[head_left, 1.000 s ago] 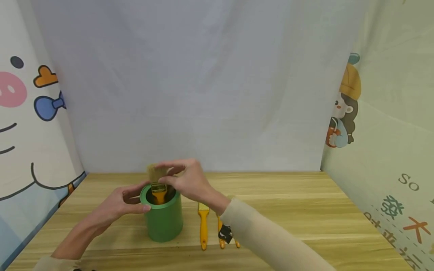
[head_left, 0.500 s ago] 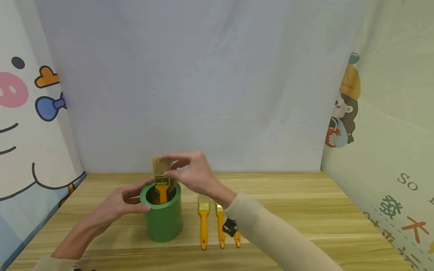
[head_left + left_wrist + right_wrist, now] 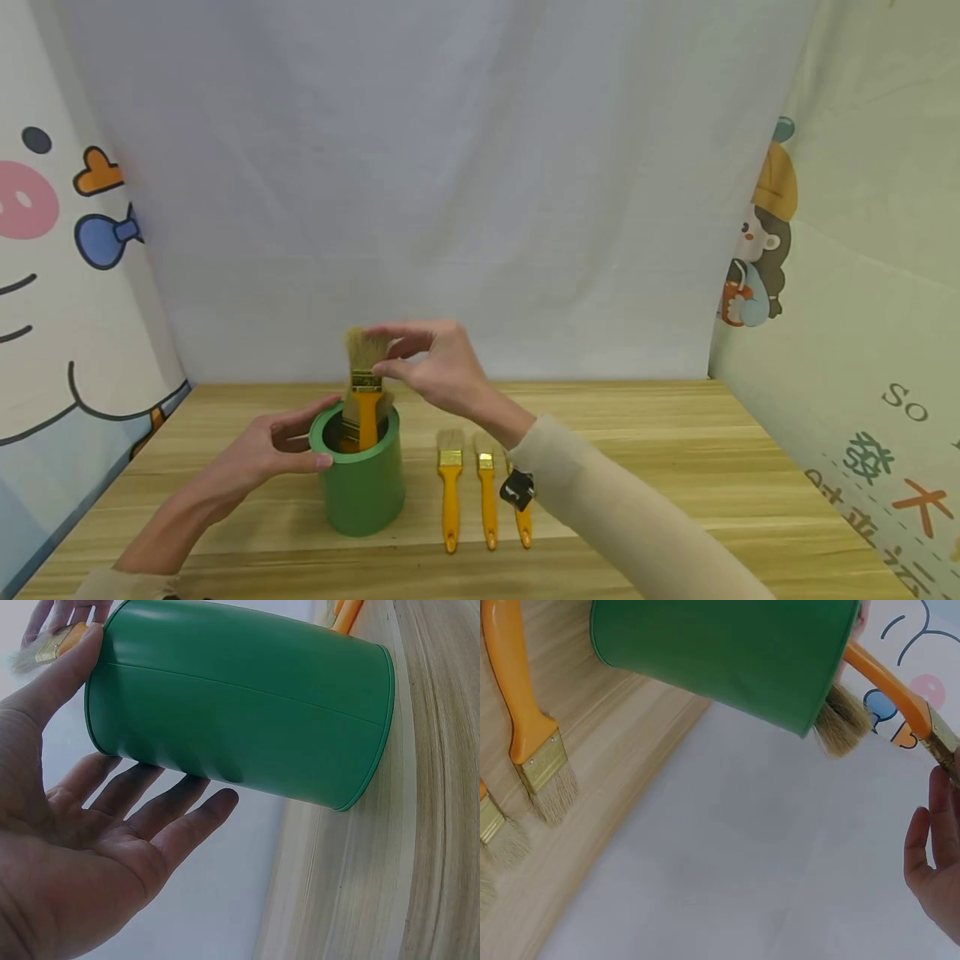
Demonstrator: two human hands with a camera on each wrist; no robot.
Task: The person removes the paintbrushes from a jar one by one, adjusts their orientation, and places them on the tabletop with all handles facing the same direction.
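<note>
A brush (image 3: 367,417) is pinched bristles-up at the mouth of a green can (image 3: 363,500)

The right grip (image 3: 438,362) pinches the brush near its metal band, thumb at the band and a fingertip up at the bristles. The brush is almost upright, its orange handle pointing down, the lower end hidden inside the can. The left grip (image 3: 281,442) holds the can, thumb at the rim and fingers against the opposite side. The can stands upright on the table (image 3: 675,467). Another brush (image 3: 844,724) sits in it, bristles showing above the rim.

To the right of the can, three brushes lie apart in a row on the table, handles toward the person: a wide brush (image 3: 450,492) nearest the can, a middle brush (image 3: 488,500) next, then an outer brush (image 3: 523,529) partly covered by a small black object (image 3: 517,490) at the right sleeve (image 3: 637,508). A plain pale sheet (image 3: 480,192) hangs behind the table, with a printed sheet (image 3: 97,333) on the left and a lettered sheet (image 3: 862,333) on the right
</note>
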